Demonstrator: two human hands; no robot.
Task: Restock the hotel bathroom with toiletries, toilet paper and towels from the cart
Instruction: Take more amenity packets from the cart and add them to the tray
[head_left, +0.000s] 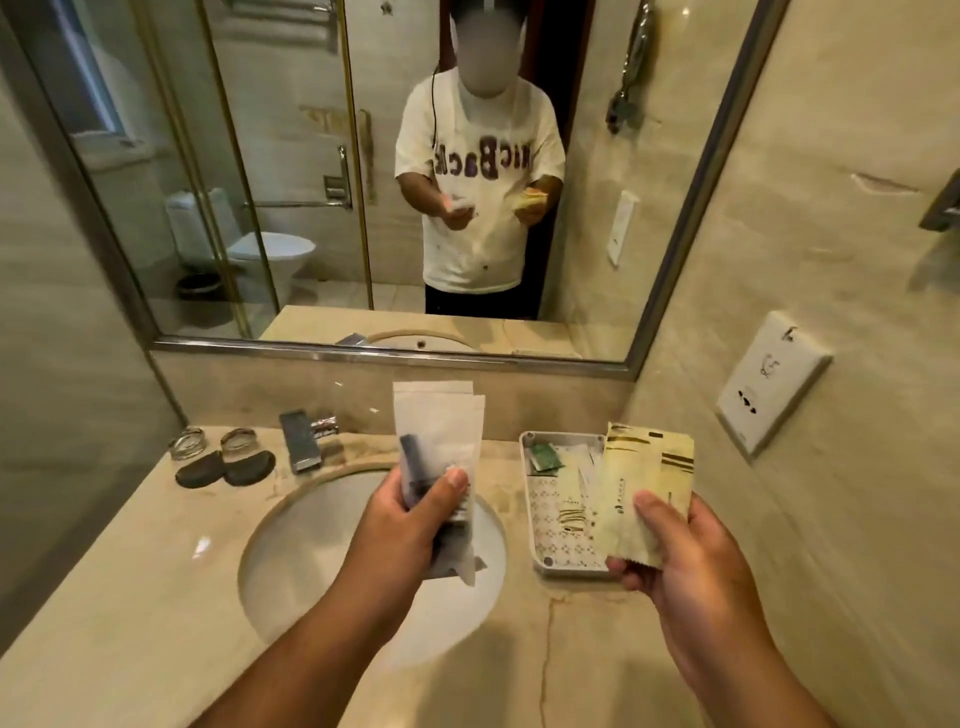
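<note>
You've got the sink (311, 545) dead ahead, faucet (304, 441) behind it, two glasses (188, 441) left, mirror (311, 156) above, socket (769, 384) right.

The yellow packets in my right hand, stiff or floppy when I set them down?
Probably stiff: the yellow packets stand upright above the right hand without drooping. Likely light, since thumb and fingers pinch them. Flat, so unlikely to roll.

Two glasses (188, 442), two coasters (200, 469), one tray (571, 571)
</note>
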